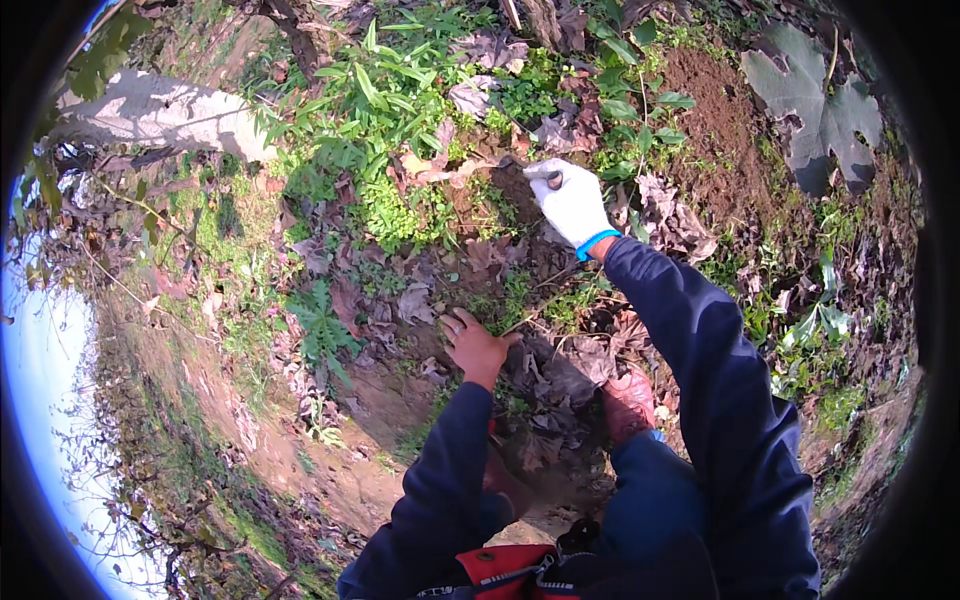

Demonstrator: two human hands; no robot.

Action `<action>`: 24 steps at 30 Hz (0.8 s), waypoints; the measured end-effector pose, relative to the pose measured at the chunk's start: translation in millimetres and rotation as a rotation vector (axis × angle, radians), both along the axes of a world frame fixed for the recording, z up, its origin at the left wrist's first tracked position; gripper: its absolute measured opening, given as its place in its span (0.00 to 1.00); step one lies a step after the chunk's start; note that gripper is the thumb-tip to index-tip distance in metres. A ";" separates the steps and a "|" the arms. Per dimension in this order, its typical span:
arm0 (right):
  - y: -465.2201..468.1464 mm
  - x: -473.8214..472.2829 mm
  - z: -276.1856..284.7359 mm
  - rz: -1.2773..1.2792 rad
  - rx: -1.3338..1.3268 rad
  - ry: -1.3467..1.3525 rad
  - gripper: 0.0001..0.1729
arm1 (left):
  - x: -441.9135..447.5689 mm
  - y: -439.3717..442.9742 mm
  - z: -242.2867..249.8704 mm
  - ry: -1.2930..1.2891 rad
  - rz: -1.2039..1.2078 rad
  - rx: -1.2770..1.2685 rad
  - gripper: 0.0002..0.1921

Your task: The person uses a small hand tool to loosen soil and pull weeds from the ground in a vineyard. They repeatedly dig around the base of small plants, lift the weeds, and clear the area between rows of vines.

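My right hand (570, 196), in a white knit glove with a blue cuff, is closed around a handle whose brown rounded end (555, 181) shows. A dark, thin part, seemingly of the same tool, reaches left from the glove over bare soil; its full shape is hidden. My bare left hand (477, 346) is below and to the left, fingers spread, over soil and small weeds. It wears a ring and holds nothing visible. Leafy green weeds (390, 217) and dry leaves (480, 171) lie just left of the glove.
A pale post or trunk (172, 116) lies across the upper left of the view. A large lobed leaf (825, 112) is at the upper right. Woody stems (544, 22) stand at the top. My reddish shoe (628, 401) rests among dry leaves, with a spiky weed (321, 326) farther left.
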State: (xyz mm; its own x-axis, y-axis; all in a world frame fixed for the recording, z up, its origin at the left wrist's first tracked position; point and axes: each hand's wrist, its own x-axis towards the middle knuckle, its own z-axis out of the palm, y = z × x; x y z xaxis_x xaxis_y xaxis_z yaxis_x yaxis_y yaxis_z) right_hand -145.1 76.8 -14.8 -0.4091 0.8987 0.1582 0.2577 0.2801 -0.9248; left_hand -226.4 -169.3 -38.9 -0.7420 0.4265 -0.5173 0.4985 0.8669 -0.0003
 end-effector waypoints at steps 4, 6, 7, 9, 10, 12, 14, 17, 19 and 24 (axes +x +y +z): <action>-26.3 46.9 13.4 0.156 0.105 -0.191 0.09 | 0.1 -0.7 -0.7 -0.007 0.001 -0.014 0.72; -40.6 52.0 22.0 0.228 0.206 -0.232 0.11 | 0.1 -0.9 -2.0 0.001 0.002 -0.011 0.72; -43.9 44.8 25.1 0.218 0.175 -0.283 0.11 | 0.1 -1.0 -2.2 0.004 0.001 -0.012 0.72; -40.6 20.1 29.3 0.216 0.196 -0.311 0.11 | 0.1 -0.2 -2.7 0.012 -0.007 -0.018 0.72; -34.4 3.9 29.7 0.217 0.204 -0.319 0.12 | -0.2 0.4 -3.0 0.013 -0.012 -0.024 0.72; -14.0 -22.7 30.4 0.205 0.251 -0.387 0.11 | -0.8 1.2 -3.4 0.006 -0.014 -0.048 0.73; 2.2 -27.1 31.1 0.234 0.362 -0.429 0.11 | -1.7 1.5 -3.8 0.007 -0.017 -0.048 0.72; 0.7 -6.1 30.8 0.364 0.579 -0.564 0.10 | -2.3 0.3 -5.4 -0.002 -0.008 0.013 0.71; -19.5 10.3 29.2 0.318 0.581 -0.580 0.10 | -2.2 -1.6 -5.6 -0.009 -0.003 0.014 0.71; -31.0 16.9 12.5 0.102 0.169 -0.163 0.11 | -0.9 -3.5 -5.7 0.012 -0.014 0.022 0.71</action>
